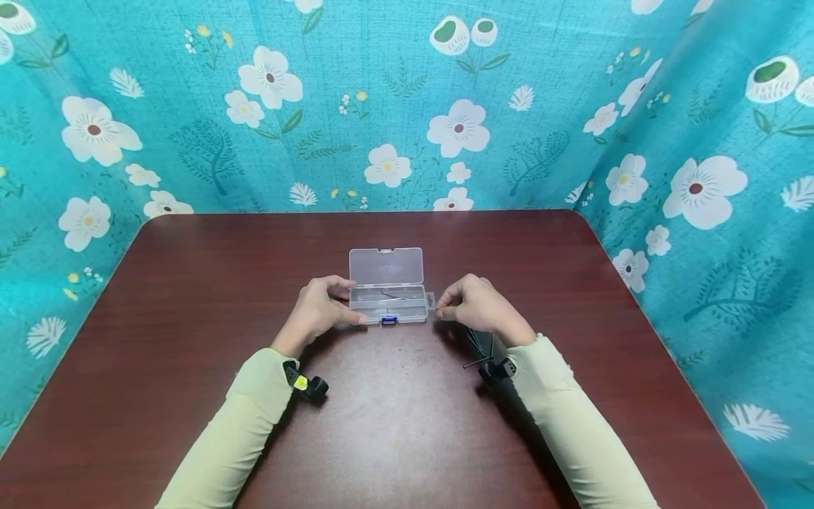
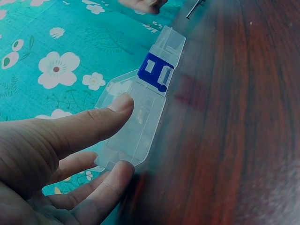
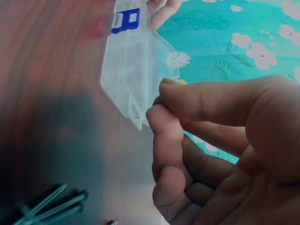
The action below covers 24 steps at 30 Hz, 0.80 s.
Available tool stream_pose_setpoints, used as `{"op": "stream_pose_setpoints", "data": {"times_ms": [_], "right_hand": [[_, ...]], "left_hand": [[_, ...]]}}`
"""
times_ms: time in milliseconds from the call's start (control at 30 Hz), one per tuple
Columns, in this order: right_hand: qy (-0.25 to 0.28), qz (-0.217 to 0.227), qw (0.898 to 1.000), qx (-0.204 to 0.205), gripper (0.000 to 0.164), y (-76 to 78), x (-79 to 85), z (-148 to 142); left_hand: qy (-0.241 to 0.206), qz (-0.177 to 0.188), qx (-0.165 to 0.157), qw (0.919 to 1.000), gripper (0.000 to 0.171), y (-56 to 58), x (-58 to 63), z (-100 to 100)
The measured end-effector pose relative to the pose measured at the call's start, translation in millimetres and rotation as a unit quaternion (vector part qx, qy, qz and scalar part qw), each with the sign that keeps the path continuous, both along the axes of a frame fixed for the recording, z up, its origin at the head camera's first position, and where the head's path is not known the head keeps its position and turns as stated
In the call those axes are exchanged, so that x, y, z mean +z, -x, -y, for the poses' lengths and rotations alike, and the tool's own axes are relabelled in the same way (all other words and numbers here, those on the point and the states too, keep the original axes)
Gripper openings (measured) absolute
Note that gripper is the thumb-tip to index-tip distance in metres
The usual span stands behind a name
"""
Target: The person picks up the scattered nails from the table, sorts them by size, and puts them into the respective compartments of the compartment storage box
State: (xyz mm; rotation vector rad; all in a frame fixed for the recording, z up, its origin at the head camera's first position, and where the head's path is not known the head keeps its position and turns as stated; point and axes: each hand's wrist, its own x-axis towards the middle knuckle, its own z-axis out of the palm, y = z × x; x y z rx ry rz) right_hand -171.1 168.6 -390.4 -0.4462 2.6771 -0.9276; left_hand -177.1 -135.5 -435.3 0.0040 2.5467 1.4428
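Observation:
A clear plastic compartment box (image 1: 416, 311) with a blue latch (image 1: 389, 320) sits on the table, its lid (image 1: 386, 266) raised at the back. A thin metal nail (image 1: 394, 295) lies in its rear compartment. My left hand (image 1: 316, 311) grips the box's left end, thumb at the front and fingers around the end and back. Beside the hanging tab (image 1: 431, 301) at the right end is my right hand (image 1: 473, 304). Its thumb (image 3: 187, 96) and index fingertip meet, with the other fingers curled; I cannot tell whether something small is pinched there.
Several long dark nails (image 1: 477, 346) lie on the table under my right wrist, and their heads and points show in the right wrist view. The dark red wooden table (image 1: 254, 247) reaches back to a teal flowered curtain (image 1: 394, 106).

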Motion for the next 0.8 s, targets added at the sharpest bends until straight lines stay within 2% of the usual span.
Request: {"op": "stream_pose_setpoints", "data": {"times_ms": [200,567,800], "right_hand": [[0.001,0.009,1.0,0.007,0.007,-13.4,-5.8,-16],[-0.014,-0.001,1.0,0.022,0.013,-37.8,-20.6,-41],[-0.017,-0.005,1.0,0.021,0.011,-50.3,-23.8,-55]], "left_hand": [[0.0,-0.002,-0.001,1.0,0.073,-0.4,-0.8,0],[0.0,-0.005,0.001,1.0,0.071,-1.7,-1.4,-2],[-0.005,-0.003,0.002,1.0,0.071,-0.8,-0.2,-1]]}}
